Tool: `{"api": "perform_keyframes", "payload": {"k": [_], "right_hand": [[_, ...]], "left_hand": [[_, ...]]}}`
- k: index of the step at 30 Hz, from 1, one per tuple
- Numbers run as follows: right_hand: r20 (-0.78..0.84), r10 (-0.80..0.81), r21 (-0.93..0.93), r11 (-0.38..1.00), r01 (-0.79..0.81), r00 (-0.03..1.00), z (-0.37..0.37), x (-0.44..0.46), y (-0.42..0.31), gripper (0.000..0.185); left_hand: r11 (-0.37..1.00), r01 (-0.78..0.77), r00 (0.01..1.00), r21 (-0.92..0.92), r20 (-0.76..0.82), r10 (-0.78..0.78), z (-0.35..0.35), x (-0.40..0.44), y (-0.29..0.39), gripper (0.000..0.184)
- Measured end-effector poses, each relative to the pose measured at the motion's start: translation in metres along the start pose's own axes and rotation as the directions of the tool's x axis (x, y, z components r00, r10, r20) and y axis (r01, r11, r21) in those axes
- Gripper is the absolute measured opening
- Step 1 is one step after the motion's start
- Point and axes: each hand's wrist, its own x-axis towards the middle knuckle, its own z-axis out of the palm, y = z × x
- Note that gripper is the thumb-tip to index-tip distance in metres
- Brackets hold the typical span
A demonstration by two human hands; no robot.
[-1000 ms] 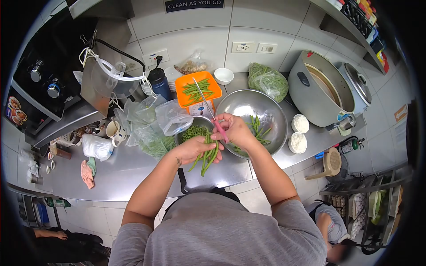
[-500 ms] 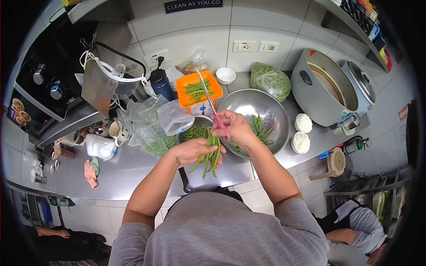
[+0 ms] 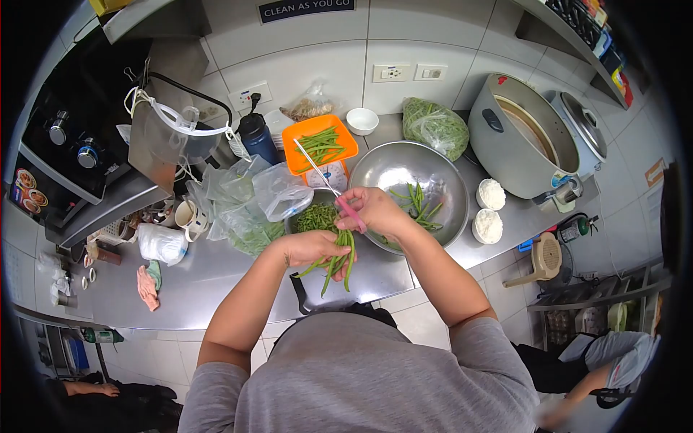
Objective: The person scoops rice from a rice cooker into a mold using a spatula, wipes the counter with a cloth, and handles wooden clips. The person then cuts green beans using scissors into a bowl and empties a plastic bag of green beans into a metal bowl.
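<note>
So the left hand [image 3: 317, 249] is wrapped around a bunch of long green beans [image 3: 334, 273], with the lower ends hanging loose toward the person's body, over the front part of the stainless steel counter [image 3: 209, 296]. The right hand [image 3: 372, 213] is gripping a pair of pink-handled scissors with long metal blades [image 3: 352, 215], right up by the top ends of that bunch. The blades point away from the person, up toward the squarish orange plastic tray [image 3: 289, 136] on the scale, which has more whole green beans [image 3: 325, 141] lying in it.

Just past the left hand there's a round metal pan [image 3: 323, 196] with finely cut green bits [image 3: 312, 219] in it. Right beside that is a big shiny stainless steel mixing bowl [image 3: 382, 164] with a small pile of green beans [image 3: 417, 211] inside, and the right forearm crosses its near edge.

Other stuff around: crumpled clear plastic bags [image 3: 234, 195] left of the pan, a stuffed clear bag of greens [image 3: 437, 130] behind the bowl, two small tubs of something white [image 3: 491, 195] to its right, and a huge oval grey metal pot [image 3: 494, 155] further back.
</note>
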Motion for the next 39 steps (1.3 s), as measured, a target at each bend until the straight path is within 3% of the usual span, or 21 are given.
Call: {"api": "perform_keyframes", "payload": {"k": [3, 5, 8, 12, 14, 15, 17, 18, 20, 22, 24, 25, 26, 27, 29, 34, 37, 39], "right_hand": [[0.005, -0.001, 0.064, 0.998, 0.001, 1.0, -0.003, -0.001, 0.006, 0.047], [0.008, -0.031, 0.11, 0.993, 0.03, 0.999, -0.003, -0.002, 0.011, 0.047], [0.012, -0.088, 0.168, 0.982, 0.085, 0.996, 0.002, -0.004, 0.017, 0.049], [-0.036, -0.144, 0.082, 0.986, 0.146, 0.989, 0.017, -0.005, 0.018, 0.047], [-0.044, -0.147, 0.034, 0.988, 0.149, 0.988, 0.021, -0.005, 0.021, 0.046], [-0.078, -0.167, 0.044, 0.984, 0.17, 0.983, 0.023, -0.003, 0.025, 0.047], [-0.113, -0.185, 0.052, 0.98, 0.191, 0.976, 0.027, -0.001, 0.031, 0.048], [-0.19, -0.198, 0.134, 0.965, 0.226, 0.962, 0.031, -0.002, 0.035, 0.05], [-0.256, -0.203, 0.212, 0.942, 0.26, 0.945, 0.036, -0.009, 0.041, 0.051], [-0.236, -0.175, -0.032, 0.985, 0.172, 0.956, 0.034, -0.03, 0.051, 0.055], [-0.07, -0.223, -0.217, 0.955, 0.204, 0.972, 0.03, -0.052, 0.089, 0.061], [0.051, -0.173, -0.245, 0.953, 0.18, 0.984, 0.028, -0.063, 0.115, 0.065], [0.166, -0.114, -0.275, 0.949, 0.157, 0.98, 0.027, -0.068, 0.132, 0.068], [0.173, -0.108, -0.278, 0.948, 0.153, 0.979, 0.025, -0.068, 0.136, 0.068], [0.253, 0.196, -0.291, 0.949, -0.119, 0.947, 0.022, -0.072, 0.142, 0.069], [0.294, 0.07, -0.333, 0.942, 0.033, 0.953, 0.009, -0.051, 0.132, 0.059], [0.275, 0.182, -0.24, 0.964, -0.116, 0.944, 0.003, -0.046, 0.125, 0.056], [0.276, 0.193, -0.229, 0.965, -0.131, 0.942, -0.002, -0.045, 0.128, 0.055]], "left_hand": [[1.0, 0.013, 0.999, -0.027, 0.041, -0.012, -0.001, 0.0, -0.001, 0.035], [0.949, -0.1, 0.992, -0.3, 0.038, 0.117, 0.009, -0.007, 0.011, 0.036], [0.907, -0.17, 0.975, -0.386, 0.069, 0.213, 0.0, -0.004, 0.006, 0.036], [0.943, -0.143, 0.972, -0.302, 0.136, 0.191, -0.008, 0.003, -0.002, 0.035], [0.946, -0.069, 0.991, -0.316, 0.09, 0.102, -0.01, 0.002, -0.003, 0.034], [0.946, -0.068, 0.991, -0.317, 0.09, 0.102, -0.01, 0.002, -0.006, 0.034], [0.931, -0.124, 0.992, -0.344, -0.07, 0.107, -0.007, 0.004, -0.009, 0.028], [0.93, -0.126, 0.992, -0.346, -0.07, 0.108, -0.007, 0.002, -0.01, 0.028], [0.978, -0.151, 0.964, -0.147, -0.243, 0.112, -0.007, -0.011, -0.01, 0.025], [0.984, -0.077, 0.961, -0.159, -0.274, 0.031, -0.023, -0.026, -0.019, 0.026], [0.985, 0.035, 0.952, -0.171, -0.295, -0.086, -0.038, -0.042, -0.027, 0.031], [0.983, 0.028, 0.949, -0.18, -0.304, -0.083, -0.042, -0.046, -0.027, 0.031], [0.981, 0.082, 0.959, -0.176, -0.255, -0.126, -0.045, -0.049, -0.027, 0.033], [0.976, 0.136, 0.964, -0.168, -0.203, -0.169, -0.048, -0.05, -0.028, 0.035], [0.968, 0.18, 0.972, -0.175, -0.121, -0.203, -0.052, -0.042, -0.029, 0.037], [0.935, 0.343, 0.938, -0.089, 0.089, -0.336, -0.061, -0.011, -0.027, 0.044], [0.919, 0.393, 0.913, -0.027, 0.13, -0.387, -0.066, 0.001, -0.026, 0.045], [0.899, 0.437, 0.889, 0.002, 0.149, -0.433, -0.073, 0.006, -0.029, 0.045]]}}
